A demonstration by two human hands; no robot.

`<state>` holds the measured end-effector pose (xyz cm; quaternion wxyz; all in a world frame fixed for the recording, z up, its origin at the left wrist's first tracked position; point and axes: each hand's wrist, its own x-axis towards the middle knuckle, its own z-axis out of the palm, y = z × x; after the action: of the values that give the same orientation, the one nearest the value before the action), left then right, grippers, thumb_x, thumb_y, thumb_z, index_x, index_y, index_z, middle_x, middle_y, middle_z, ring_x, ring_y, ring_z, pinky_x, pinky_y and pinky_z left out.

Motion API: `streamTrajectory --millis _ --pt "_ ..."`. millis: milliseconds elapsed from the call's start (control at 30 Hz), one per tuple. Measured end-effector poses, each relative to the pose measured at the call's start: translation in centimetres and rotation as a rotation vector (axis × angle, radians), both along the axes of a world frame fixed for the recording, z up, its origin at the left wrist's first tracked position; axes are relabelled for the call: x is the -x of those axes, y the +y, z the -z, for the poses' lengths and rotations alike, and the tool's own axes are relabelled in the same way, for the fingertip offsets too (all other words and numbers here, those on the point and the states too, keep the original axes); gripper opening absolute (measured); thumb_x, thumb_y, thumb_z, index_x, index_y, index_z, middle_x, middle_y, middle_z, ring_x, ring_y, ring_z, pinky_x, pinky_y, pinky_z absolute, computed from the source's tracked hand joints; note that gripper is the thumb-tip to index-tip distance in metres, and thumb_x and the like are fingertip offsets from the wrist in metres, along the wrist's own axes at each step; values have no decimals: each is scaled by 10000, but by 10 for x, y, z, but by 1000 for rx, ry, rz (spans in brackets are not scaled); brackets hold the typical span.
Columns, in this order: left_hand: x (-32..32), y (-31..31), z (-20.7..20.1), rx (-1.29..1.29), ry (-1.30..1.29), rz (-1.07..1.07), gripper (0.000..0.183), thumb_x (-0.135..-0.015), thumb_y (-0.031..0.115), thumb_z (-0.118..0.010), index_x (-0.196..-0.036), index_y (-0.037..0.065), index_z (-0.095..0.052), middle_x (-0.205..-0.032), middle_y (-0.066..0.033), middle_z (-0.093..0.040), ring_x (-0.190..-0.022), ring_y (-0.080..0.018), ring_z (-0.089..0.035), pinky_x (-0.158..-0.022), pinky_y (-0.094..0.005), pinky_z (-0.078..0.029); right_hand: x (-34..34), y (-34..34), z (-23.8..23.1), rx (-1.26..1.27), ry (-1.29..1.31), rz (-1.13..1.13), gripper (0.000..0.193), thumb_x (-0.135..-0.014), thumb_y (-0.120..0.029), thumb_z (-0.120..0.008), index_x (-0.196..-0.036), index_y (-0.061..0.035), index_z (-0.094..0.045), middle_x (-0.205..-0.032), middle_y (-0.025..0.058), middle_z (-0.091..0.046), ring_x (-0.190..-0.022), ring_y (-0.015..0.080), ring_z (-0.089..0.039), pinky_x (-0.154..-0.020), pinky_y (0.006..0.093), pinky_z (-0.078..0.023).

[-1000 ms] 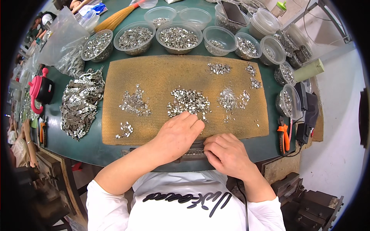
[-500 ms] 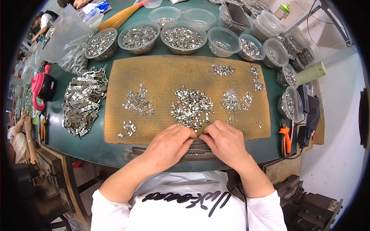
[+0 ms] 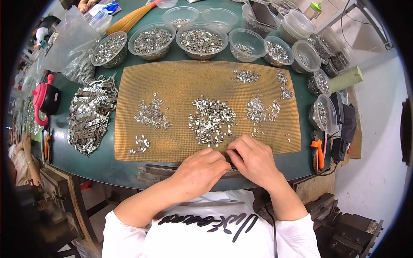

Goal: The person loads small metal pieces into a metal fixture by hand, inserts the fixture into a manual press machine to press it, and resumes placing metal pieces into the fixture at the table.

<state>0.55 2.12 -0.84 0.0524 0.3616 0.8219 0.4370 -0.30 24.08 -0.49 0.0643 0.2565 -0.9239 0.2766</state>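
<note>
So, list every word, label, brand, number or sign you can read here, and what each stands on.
White shirt: large black handwriting-style lettering, upside down in this view; I don't copy its wording.
Orange-handled pliers at the right: any marking is too small to read.
Blue-and-white packet at the top: any print is too small to read.
I can make out no other text.

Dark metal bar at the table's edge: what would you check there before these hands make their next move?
1. Left hand at the dark metal bar: ok.
2. Right hand close beside the left: ok.
3. Bar in clear view: not ok, the hands cover part of it.
4. Piece between the fingertips: cannot tell.
5. Central metal pile near the hands: ok, just beyond them.
6. Orange-handled pliers apart from the hands: ok.
</note>
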Motion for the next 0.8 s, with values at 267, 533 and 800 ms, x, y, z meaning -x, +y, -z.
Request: streamTrajectory --millis 267,533,800 --pt "10 -24 -8 -15 -20 -128 137 -923 51 -755 -1060 48 -765 -1034 -97 -731 -965 -312 -685 -834 -410 -567 -24 1 -15 0 -67 -164 159 -916 -115 -774 -1030 -75 -671 -1060 53 -698 -971 278 -682 -842 407 -530" --pt "24 -31 -9 85 93 -195 150 -909 55 -762 -1060 44 -762 -995 -92 -708 -965 -305 -674 -827 -416 -558 -19 1 -15 -4 -46 -126 125 -913 -114 -773 -1020 -88 -715 -1067 42 -721 -954 262 -709 -793 395 -554" --pt "32 -8 3 225 218 -129 155 -889 90 -761 -1041 69 -741 -986 -72 -631 -979 -291 -625 -844 -405 -554 4 -9 3 -147 32 46 125 -911 -106 -789 -1011 -83 -716 -935 58 -679 -832 271 -711 -685 399 -573"
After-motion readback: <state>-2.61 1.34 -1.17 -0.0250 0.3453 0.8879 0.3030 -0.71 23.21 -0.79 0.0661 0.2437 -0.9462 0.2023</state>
